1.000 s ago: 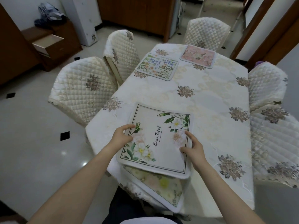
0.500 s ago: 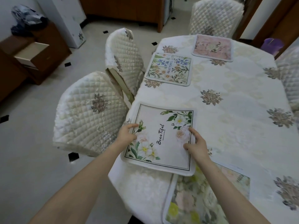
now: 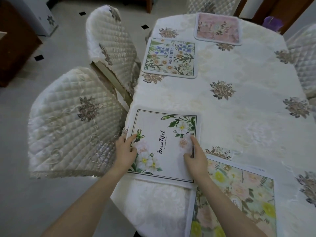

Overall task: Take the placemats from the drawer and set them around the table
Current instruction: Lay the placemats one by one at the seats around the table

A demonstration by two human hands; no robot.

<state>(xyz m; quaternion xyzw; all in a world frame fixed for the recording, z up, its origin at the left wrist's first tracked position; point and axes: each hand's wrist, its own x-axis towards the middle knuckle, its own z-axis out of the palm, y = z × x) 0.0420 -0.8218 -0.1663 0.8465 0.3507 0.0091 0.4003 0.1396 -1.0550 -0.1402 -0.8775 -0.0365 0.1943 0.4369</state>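
Note:
A white placemat with white flowers and the word "BeauTiful" lies at the left edge of the table. My left hand grips its left edge, with a finger and the thumb on top. My right hand pinches its right edge, index finger lying along the border. A yellow-flowered placemat lies at the near end, just right of my right arm. Farther along the left side sits a blue-flowered placemat. A pink placemat lies at the far end.
Two quilted-cover chairs stand close against the table's left side. Another chair is on the right and one at the far end. A dark wooden cabinet stands far left across the tiled floor.
Both hands have carried the white placemat off the yellow one and leftward to the table's left side. The yellow mat stays at the near end. My view has shifted left and closer.

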